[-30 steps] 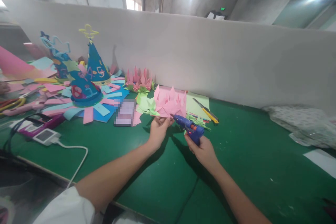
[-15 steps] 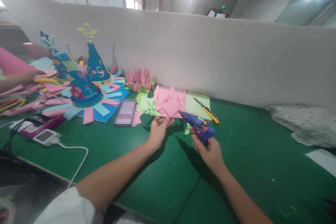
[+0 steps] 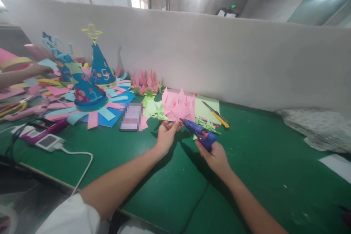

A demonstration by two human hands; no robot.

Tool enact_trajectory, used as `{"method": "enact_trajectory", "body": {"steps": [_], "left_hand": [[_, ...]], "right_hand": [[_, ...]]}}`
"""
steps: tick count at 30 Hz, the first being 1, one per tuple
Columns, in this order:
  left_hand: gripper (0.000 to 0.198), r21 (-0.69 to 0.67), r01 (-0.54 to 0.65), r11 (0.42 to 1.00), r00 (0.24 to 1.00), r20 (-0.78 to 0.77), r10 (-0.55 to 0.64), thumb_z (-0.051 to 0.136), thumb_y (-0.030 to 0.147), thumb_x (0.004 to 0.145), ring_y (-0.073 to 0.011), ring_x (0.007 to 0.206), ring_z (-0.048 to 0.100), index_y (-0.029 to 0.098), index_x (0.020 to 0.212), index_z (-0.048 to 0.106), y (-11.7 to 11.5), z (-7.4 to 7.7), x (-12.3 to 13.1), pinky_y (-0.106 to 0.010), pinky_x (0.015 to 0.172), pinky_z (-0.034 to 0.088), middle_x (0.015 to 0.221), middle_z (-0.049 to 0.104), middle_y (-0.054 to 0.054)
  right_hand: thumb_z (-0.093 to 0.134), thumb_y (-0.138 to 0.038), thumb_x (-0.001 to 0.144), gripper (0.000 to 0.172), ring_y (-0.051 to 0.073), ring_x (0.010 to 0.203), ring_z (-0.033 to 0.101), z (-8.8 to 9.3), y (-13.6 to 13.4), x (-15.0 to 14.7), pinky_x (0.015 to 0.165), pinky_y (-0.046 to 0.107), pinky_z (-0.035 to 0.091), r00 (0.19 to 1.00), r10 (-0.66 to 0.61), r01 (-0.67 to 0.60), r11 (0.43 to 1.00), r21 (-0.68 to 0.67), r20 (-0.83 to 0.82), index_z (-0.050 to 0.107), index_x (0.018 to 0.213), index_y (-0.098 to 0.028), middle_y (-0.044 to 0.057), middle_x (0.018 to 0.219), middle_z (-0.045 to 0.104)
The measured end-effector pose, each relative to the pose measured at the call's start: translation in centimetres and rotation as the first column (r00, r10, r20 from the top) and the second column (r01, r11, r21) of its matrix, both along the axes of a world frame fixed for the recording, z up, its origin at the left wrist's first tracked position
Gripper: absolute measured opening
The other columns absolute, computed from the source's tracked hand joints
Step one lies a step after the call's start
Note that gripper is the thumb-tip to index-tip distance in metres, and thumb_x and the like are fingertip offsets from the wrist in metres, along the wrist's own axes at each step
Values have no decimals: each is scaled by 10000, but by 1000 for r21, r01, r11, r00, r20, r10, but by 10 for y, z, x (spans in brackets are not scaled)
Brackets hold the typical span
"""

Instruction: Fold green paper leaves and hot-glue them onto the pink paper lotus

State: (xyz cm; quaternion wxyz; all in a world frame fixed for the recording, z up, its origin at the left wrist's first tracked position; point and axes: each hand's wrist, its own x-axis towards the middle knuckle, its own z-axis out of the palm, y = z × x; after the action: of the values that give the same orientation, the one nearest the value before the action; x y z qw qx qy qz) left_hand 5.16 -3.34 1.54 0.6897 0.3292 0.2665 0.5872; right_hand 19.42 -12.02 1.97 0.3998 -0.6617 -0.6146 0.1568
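Note:
My right hand is wrapped round a blue hot glue gun with a small red light. Its nozzle points left, close to my left fingertips. Between the fingers of my left hand is a pink folded paper piece, held by its lower edge. Just behind it lie pink paper sheets with pointed pink folds; where the held piece ends among them I cannot tell. Green paper leaves lie beyond the glue gun, and more pale green folded paper is left of my left hand.
A yellow utility knife lies on light green paper. Left are a blurred-out phone, blue cone hats, paper strips and a white cable. Another person's hand is at far left. A plastic bag lies right, below a white partition.
My right hand has brought the glue gun left and slightly down, nearer my left fingers. The other person's hand has moved right, and the pink cone beside it has shifted.

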Motion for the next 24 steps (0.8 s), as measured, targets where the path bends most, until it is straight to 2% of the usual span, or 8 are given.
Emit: {"method": "enact_trajectory", "body": {"steps": [6,10,13,16,18,20,24], "left_hand": [[336,7,1,1000,1000,8,-1,775,331,563,-142,715,652,135,757,581,1,0,-2,-352,851,502,672,659,-1],[344,0,-22,1000,1000,12,22,778,339,558,-124,693,640,149,723,543,1,-1,-2,-349,848,510,624,618,34],[353,-4,-45,999,999,14,45,778,341,556,-117,688,636,152,712,523,1,-1,-2,-346,842,509,631,608,38],[359,-11,-64,998,998,-2,64,771,344,556,-120,707,637,153,725,518,2,0,-2,-333,824,506,679,621,23],[363,-21,-79,997,997,-12,79,769,337,551,-127,737,638,153,735,517,3,0,-2,-328,817,501,734,635,7],[358,-29,-103,994,995,-7,103,766,318,549,-125,747,635,153,740,512,4,-1,-2,-332,827,492,771,639,4],[330,-26,-142,990,990,22,142,751,290,569,-112,750,625,157,727,494,6,-4,-1,-349,867,477,788,634,16]], "right_hand": [[491,-522,777,365,132,414,456,-2,-1,3,415,244,348,999,-48,48,998,40,-3,541,636,-190,-17,420,479],[540,-499,764,317,113,395,438,5,-4,3,406,239,357,975,-68,89,992,92,-211,542,734,-183,-32,459,474],[565,-477,761,302,84,369,393,12,-2,11,394,221,339,928,-80,135,982,129,-364,486,685,-196,-59,448,432],[556,-505,761,328,88,409,428,15,3,32,414,217,357,878,-108,190,973,132,-466,468,699,-196,-44,504,479],[554,-552,739,371,108,508,497,12,5,55,491,237,423,841,-150,260,955,146,-520,485,823,-198,-16,653,554],[540,-603,711,430,128,560,516,7,5,81,557,260,443,851,-246,315,946,75,-464,514,806,-185,-2,659,552],[530,-584,702,400,161,540,509,-4,1,125,539,286,411,864,-475,468,880,-82,-166,536,748,-187,-3,581,535]]}}
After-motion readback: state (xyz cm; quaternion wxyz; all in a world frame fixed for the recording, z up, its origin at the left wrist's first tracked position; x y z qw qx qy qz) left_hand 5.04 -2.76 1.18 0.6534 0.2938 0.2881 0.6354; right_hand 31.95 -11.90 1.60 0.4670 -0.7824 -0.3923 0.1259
